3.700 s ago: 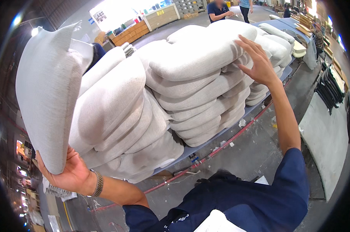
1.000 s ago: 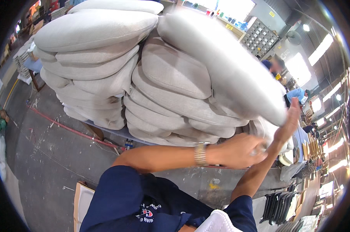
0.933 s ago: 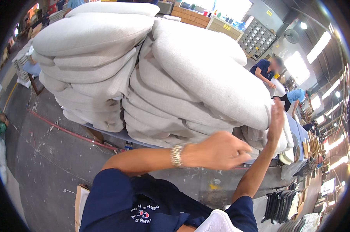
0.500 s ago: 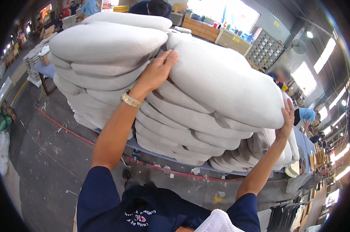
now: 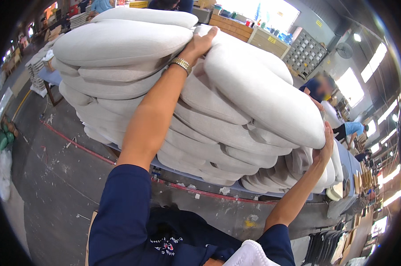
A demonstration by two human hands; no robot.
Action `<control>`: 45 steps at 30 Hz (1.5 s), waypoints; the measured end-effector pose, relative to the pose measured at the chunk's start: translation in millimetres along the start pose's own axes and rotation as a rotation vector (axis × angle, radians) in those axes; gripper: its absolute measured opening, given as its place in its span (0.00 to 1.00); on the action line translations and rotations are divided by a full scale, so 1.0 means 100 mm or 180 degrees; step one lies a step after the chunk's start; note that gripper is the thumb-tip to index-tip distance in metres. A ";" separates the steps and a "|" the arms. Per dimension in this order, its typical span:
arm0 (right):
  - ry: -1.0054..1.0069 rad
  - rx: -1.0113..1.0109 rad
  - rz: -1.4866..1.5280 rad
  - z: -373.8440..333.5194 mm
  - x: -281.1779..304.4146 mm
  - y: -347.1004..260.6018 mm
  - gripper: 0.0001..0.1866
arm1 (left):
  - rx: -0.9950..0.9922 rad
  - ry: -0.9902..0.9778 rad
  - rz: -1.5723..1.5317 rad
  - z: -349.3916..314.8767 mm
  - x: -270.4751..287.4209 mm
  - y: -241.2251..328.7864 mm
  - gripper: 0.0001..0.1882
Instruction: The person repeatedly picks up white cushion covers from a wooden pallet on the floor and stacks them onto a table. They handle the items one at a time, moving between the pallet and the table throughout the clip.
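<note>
Pale grey padded cushions, several layers deep, stand in two stacks side by side in front of me. Across the top of the right stack lies a long cushion (image 5: 267, 95), with another cushion (image 5: 258, 55) showing behind it. My left hand (image 5: 204, 42) closes over the left end of the rear cushion, its thumb on top and its other fingers mostly hidden. My right hand (image 5: 325, 148) presses around the right end of the front cushion, fingers bent along its side. The left stack's upper cushion (image 5: 120, 42) sits beside my left wrist, which wears a metal-banded watch.
A blue-covered table (image 5: 349, 166) carries the stacks, with more cushions (image 5: 280, 175) leaning at its right. A red line (image 5: 218, 195) and scraps mark the floor. Another person (image 5: 318, 88) stands beyond the right stack. Wooden drawers (image 5: 231, 29) and a fan (image 5: 343, 50) are farther back.
My left hand has moved up and away along the top of the right stack. The top cushion's left end has shifted toward me, and the rear cushion now shows behind it.
</note>
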State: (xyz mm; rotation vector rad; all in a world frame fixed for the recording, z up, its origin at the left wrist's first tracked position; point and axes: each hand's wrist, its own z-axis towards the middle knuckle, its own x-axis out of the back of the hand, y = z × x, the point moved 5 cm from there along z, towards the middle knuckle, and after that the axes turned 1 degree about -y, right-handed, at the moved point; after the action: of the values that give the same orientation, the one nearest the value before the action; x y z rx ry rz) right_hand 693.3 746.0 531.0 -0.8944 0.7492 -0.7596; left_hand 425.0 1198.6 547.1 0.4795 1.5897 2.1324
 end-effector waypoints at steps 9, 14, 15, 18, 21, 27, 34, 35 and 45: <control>-0.0217 0.0064 -0.0079 0.13 -0.06 -0.03 0.23 | -0.1324 -0.0237 0.0881 -1.38 -0.08 0.43 0.41; -0.0411 0.0473 -0.0435 0.30 -0.47 0.17 0.25 | -0.1943 0.0845 0.0500 -1.63 0.27 0.47 0.33; -0.0474 0.0559 -0.0547 0.41 -0.51 0.26 0.25 | -0.2039 0.1072 0.0443 -1.59 0.35 0.42 0.31; -0.0562 0.0722 -0.1176 0.46 -0.66 0.45 0.24 | -0.2012 0.1030 0.1061 -1.60 0.37 0.26 0.16; -0.0659 0.1405 -0.1855 0.14 -1.09 0.33 0.23 | -0.1320 0.1264 0.1126 -1.79 0.45 0.15 0.29; -0.0969 0.2405 -0.1794 -0.79 -1.90 0.14 0.21 | -0.2265 0.1846 0.0953 -3.06 0.46 -0.57 0.29; -0.5204 -0.0206 -0.0709 -3.17 -3.68 0.96 0.19 | 0.0954 -0.0573 0.1827 -4.76 0.86 -3.34 0.29; -0.5558 -0.0559 -0.1206 -3.61 -3.91 1.24 0.17 | 0.1816 -0.1340 0.1991 -5.15 1.15 -3.69 0.26; -0.7113 -0.1518 -0.0946 -6.37 -5.21 2.20 0.17 | 0.5108 0.4421 -0.0010 -9.64 2.59 -4.27 0.30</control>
State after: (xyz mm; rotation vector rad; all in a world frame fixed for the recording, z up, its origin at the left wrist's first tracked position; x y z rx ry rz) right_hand -41.5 1016.3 195.0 -1.6050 -1.2630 0.4782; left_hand -233.9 662.6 -129.1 -0.8625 3.7060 0.3875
